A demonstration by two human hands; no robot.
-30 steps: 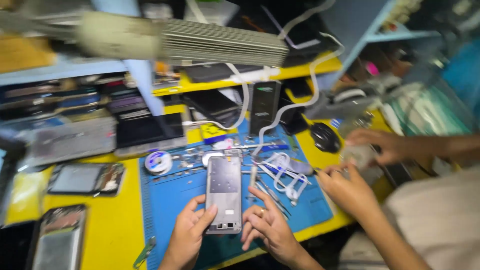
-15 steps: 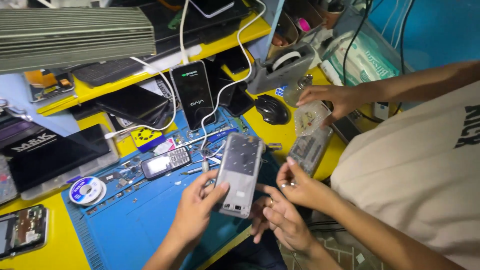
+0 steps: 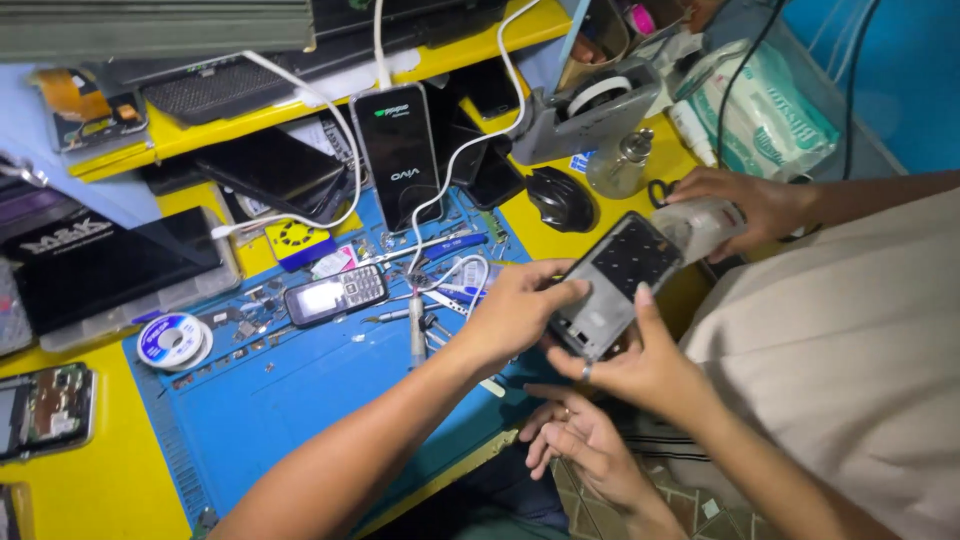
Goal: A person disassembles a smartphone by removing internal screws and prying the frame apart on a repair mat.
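An opened smartphone [image 3: 615, 275], a grey frame with a dark inside, is held tilted above the right edge of the blue work mat [image 3: 290, 400]. My left hand [image 3: 515, 315] grips its left edge with the thumb on top. A co-worker's hand [image 3: 645, 370] with a ring supports the same phone from below. My right hand [image 3: 580, 445] hangs open under them, past the table's edge, holding nothing. The co-worker's other hand [image 3: 745, 205] holds a whitish object just behind the phone's top.
On the mat lie a small keypad phone [image 3: 335, 293], a solder spool [image 3: 172, 340], tweezers and small parts. Behind stand a black phone on a white cable [image 3: 400, 150], a black mouse [image 3: 560, 197], a tape dispenser [image 3: 590, 110] and a glass bottle [image 3: 620, 165]. A bare phone board [image 3: 45, 410] lies at left.
The phone has come up off the mat and moved right toward the co-worker, whose hand now holds it too. My right hand has let go and dropped below.
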